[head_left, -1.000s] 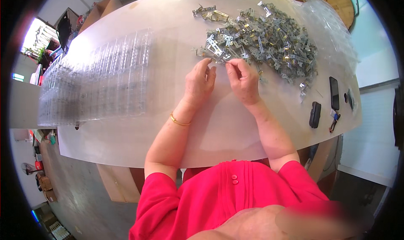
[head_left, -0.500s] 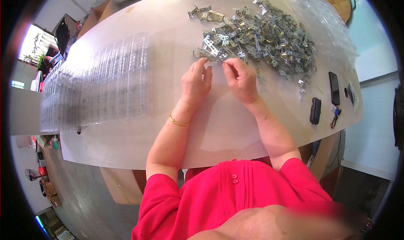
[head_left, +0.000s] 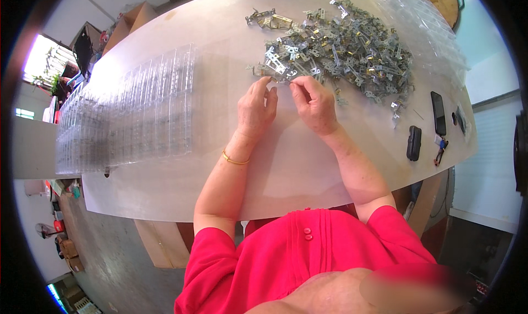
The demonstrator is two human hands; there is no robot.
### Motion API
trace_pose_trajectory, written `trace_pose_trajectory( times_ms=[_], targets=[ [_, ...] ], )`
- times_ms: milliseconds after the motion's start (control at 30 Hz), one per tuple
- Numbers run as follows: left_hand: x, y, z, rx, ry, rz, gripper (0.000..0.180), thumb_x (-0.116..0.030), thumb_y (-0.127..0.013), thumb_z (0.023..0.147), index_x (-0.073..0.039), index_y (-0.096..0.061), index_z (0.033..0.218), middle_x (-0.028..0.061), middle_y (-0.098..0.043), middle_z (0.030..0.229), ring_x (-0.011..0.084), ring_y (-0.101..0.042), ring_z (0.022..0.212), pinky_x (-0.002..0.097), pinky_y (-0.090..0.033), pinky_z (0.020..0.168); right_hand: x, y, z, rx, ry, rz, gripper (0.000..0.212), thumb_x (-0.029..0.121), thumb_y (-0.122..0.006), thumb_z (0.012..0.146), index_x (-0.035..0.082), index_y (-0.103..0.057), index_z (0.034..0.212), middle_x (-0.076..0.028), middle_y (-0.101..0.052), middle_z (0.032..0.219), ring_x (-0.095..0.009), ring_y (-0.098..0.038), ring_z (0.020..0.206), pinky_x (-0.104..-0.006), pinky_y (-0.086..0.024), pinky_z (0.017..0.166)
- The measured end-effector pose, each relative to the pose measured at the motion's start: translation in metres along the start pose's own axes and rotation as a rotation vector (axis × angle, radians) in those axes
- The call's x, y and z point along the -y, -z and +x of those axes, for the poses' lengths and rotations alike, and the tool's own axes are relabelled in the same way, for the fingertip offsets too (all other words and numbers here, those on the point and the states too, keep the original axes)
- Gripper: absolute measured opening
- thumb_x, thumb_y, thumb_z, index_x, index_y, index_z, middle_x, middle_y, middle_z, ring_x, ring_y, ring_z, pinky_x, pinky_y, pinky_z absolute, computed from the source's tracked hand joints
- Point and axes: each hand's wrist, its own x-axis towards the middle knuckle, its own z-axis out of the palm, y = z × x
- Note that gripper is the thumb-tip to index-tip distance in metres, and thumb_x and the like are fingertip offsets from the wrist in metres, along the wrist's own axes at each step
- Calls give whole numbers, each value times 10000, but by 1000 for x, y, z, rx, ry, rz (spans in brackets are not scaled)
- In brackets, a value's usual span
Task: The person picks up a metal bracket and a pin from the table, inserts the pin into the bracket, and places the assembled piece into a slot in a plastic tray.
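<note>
My left hand (head_left: 254, 109) and my right hand (head_left: 315, 106) meet fingertip to fingertip at the near edge of a heap of small metal brackets (head_left: 352, 50). Thumb and forefinger of each are pinched around opposite ends of a small metal bracket (head_left: 281, 80). Its outline is hard to separate from the silvery brackets lying just beyond. The heap mixes grey, silvery and brass-coloured parts. A few linked brackets (head_left: 275, 21) lie apart at its far left, and one small bracket (head_left: 396, 106) sits off its near right side.
Stacked clear plastic trays (head_left: 132, 110) cover the table's left side. More clear plastic trays (head_left: 426, 28) lie at the far right. On the right side of the table (head_left: 297, 176) are a black phone (head_left: 438, 113), a black case (head_left: 414, 143) and keys (head_left: 440, 152).
The whole view has shifted very slightly. Both hands keep the same pinch at the same spot by the heap.
</note>
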Motion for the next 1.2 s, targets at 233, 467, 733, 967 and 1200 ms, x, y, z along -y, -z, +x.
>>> trace_pose_trajectory(
  times_ms=[233,467,733,967,1200],
  targets=[
    [-6,-2,-1,12,-98,46,291,-37,-686,865,-38,-640,1152,108,-669,866,223,-624,641,340,-517,594,3,0,-2,20,-117,81,93,76,-671,930,42,-625,1003,-118,-685,819,-240,-670,667,-344,-518,594],
    [-10,2,0,55,-127,124,302,-38,-683,854,-63,-638,1152,95,-661,844,249,-642,651,354,-521,592,-3,-8,-4,16,-213,219,103,85,-652,955,36,-636,1044,-103,-680,842,-172,-647,682,-319,-510,611],
    [-7,-1,-2,107,-208,197,266,-82,-693,854,-87,-638,1114,84,-656,833,279,-652,669,374,-532,604,-10,-3,-2,30,-252,179,79,96,-687,932,43,-683,990,-40,-625,895,-107,-600,716,-260,-500,650],
    [-16,-7,-6,171,-52,-138,225,-58,-674,896,-50,-647,1119,67,-655,843,177,-610,641,320,-505,591,-19,-5,3,-215,-321,436,86,148,-687,965,62,-685,958,20,-604,884,-51,-549,701,-220,-466,635],
    [-1,2,4,104,582,-739,196,-117,-612,990,8,-640,1137,0,-621,822,33,-490,628,190,-400,548,-7,0,2,-19,-462,387,91,163,-683,974,73,-685,971,51,-577,692,-25,-483,629,-210,-402,555]
  ],
)
